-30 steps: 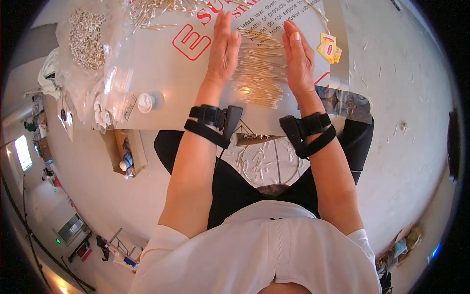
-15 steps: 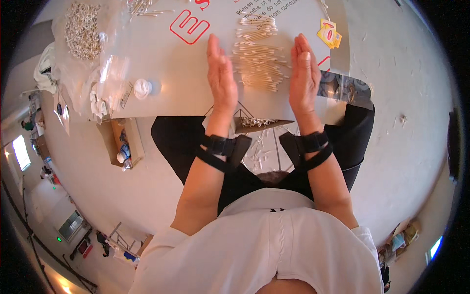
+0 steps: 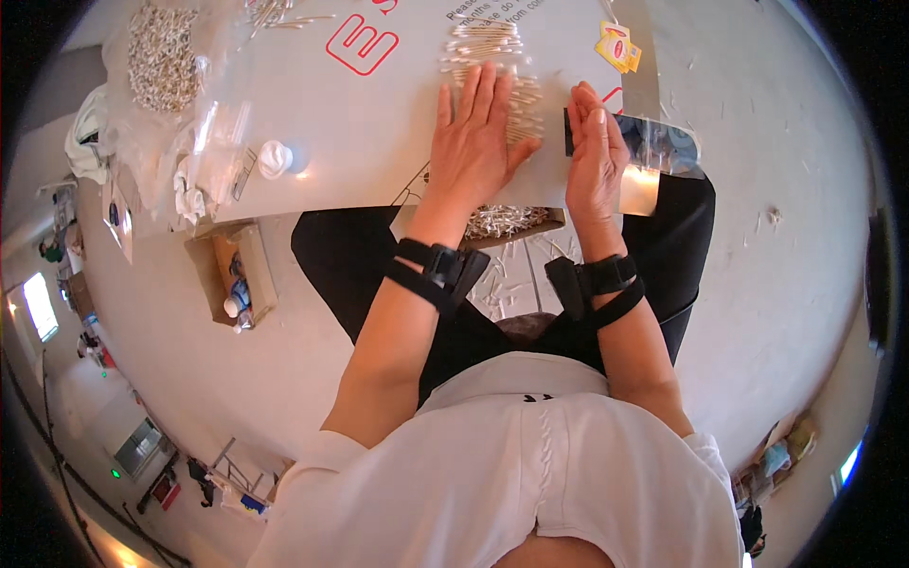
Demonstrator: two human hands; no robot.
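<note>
My left hand (image 3: 476, 133) lies flat, fingers together, on a spread of cotton swabs (image 3: 488, 43) on the white table (image 3: 360, 133). My right hand (image 3: 595, 156) stands on its edge at the right of the swabs, palm facing left, holding nothing. Both wrists wear black straps. More swabs fill a shallow box (image 3: 507, 222) at the table's near edge, just under my left wrist.
A clear bag of small white pieces (image 3: 161, 57) sits far left beside crumpled plastic and a small white cap (image 3: 275, 156). Yellow packets (image 3: 617, 47) lie far right. A shiny dark foil sheet (image 3: 663, 147) is by my right hand. An open cardboard box (image 3: 232, 275) stands on the floor.
Both hands have slid toward me across the table, drawing the swabs with them. The left hand went from on edge to flat on the pile.
</note>
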